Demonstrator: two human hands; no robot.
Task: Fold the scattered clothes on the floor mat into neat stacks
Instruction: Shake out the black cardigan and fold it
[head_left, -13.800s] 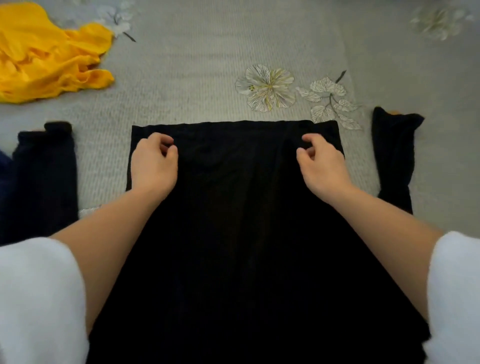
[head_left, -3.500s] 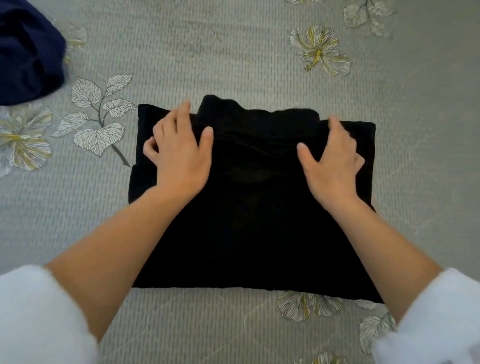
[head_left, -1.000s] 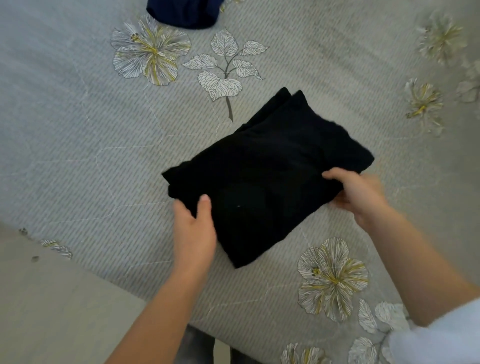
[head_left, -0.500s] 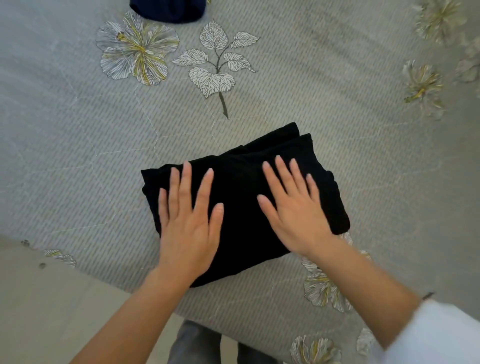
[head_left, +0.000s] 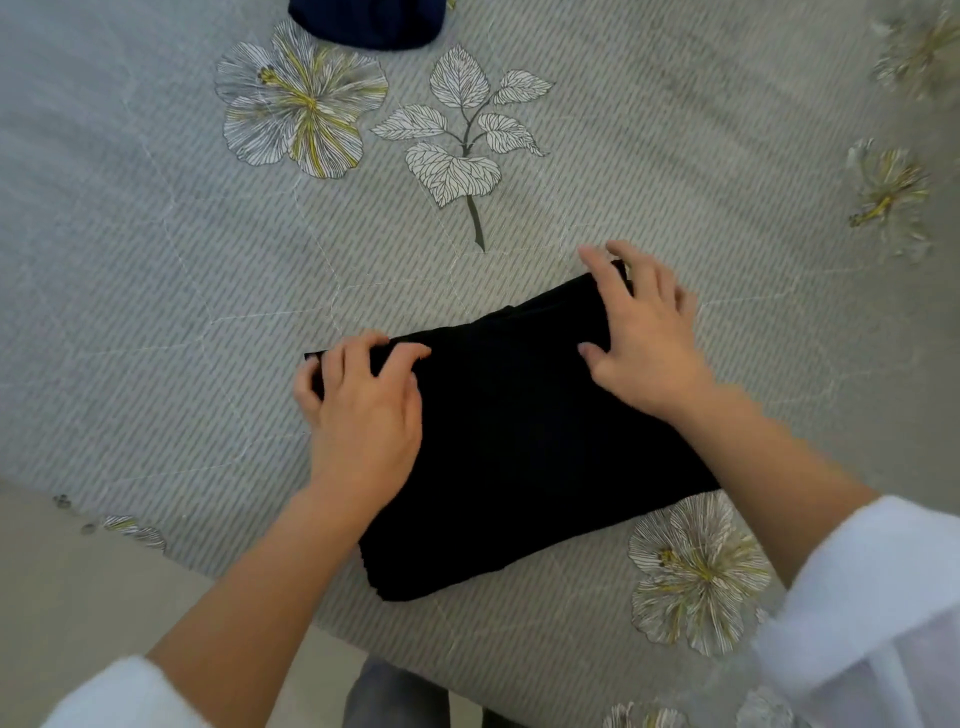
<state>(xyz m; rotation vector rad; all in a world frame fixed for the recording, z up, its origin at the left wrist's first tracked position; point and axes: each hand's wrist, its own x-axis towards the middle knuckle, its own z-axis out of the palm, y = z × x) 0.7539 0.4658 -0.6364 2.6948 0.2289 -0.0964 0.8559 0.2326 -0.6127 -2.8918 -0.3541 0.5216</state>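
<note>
Black garment (head_left: 524, 447) is a compact folded rectangle, lying askew on the grey floral floor mat (head_left: 156, 260) near its front edge. Half a second ago both palms lay flat on top; now they've shifted to the far corners. Left hand (head_left: 363, 421) fingers curled, gripping the far-left corner. Right hand (head_left: 644, 332) fingers loosely spread, hooked over the far-right corner. Navy garment (head_left: 369, 23) at top edge, well apart.

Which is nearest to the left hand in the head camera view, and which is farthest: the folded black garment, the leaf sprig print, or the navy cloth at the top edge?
From the left hand:
1. Folded black garment: directly under the fingers, touching.
2. Leaf sprig print: up the mat, slightly to the right.
3. Navy cloth: at the mat's far top edge, partly cut off.
</note>
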